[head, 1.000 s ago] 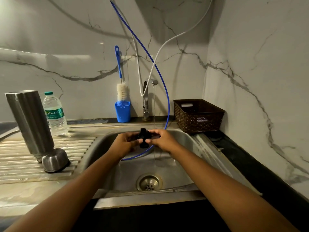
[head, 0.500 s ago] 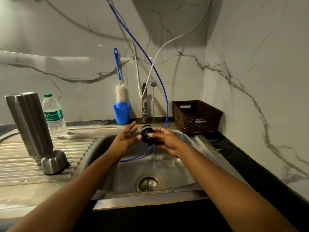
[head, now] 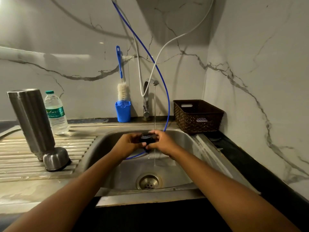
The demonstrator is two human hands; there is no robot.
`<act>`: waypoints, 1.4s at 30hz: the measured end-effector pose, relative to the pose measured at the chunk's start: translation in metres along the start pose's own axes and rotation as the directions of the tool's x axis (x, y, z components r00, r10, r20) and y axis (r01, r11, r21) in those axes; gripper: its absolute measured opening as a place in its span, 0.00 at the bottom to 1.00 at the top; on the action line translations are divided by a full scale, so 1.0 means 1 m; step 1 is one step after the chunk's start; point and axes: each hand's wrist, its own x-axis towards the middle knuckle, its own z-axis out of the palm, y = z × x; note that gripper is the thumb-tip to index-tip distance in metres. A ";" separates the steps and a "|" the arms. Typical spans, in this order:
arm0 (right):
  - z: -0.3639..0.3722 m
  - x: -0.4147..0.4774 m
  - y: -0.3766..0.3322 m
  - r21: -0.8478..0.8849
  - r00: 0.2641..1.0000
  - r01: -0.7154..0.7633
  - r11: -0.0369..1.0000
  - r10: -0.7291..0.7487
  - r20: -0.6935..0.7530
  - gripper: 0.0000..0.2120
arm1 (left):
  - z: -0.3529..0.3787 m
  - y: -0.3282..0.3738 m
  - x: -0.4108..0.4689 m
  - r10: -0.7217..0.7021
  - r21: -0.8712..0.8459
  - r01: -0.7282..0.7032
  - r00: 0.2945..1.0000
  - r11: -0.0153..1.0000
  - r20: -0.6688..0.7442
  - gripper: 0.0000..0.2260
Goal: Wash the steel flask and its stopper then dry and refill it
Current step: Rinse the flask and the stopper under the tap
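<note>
The black stopper [head: 147,138] is held over the sink basin [head: 180,166], right under a thin stream of water from the tap [head: 147,97]. My left hand [head: 127,143] grips it from the left and my right hand [head: 163,142] from the right, fingers wrapped around it, so much of it is hidden. The steel flask [head: 31,121] stands upside down and tilted on the ribbed drainboard [head: 15,158] at the left. Its steel cap [head: 56,158] lies mouth down against the flask's lower end.
A plastic water bottle [head: 56,113] stands behind the flask. A blue cup [head: 122,111] with a bottle brush [head: 122,91] sits left of the tap. A brown woven basket [head: 198,116] stands at the right. A blue hose [head: 167,101] hangs into the basin above the drain [head: 148,181].
My left hand, open half a second ago, has closed back on the stopper. The stopper has been turned and sits slightly lower, still under the running water.
</note>
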 end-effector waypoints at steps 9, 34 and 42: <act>0.008 0.004 -0.001 -0.025 0.987 0.069 0.997 -0.072 -0.146 0.27 | 0.004 -0.006 0.001 0.074 -0.128 -0.087 0.991 0.988 -0.108 0.14; 0.024 -0.010 -0.026 -0.034 0.999 -0.010 0.999 0.008 -0.046 0.13 | -0.036 0.021 -0.008 -0.337 -0.509 0.278 0.941 0.815 -0.026 0.09; 0.101 -0.057 -0.047 -0.405 0.979 0.135 0.904 -0.060 0.193 0.18 | -0.114 0.012 -0.099 -0.183 -0.201 0.110 0.901 0.973 -0.392 0.17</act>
